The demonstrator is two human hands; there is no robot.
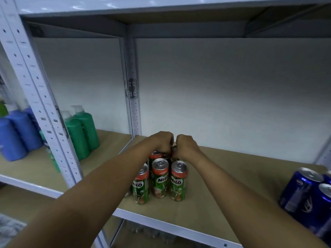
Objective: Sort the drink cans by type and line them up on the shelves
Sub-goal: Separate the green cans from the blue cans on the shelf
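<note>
Far left of the hands, two blue bottles and two green bottles stand on the neighbouring shelf. On the shelf, the left hand and right hand curl over the tops of rear Milo cans, fingers clenched around them; how many stand behind cannot be told. Just below the hands, three front cans read "MILO" and "ORIGINAL". Well right, at least three blue cans, labels unreadable.
</note>
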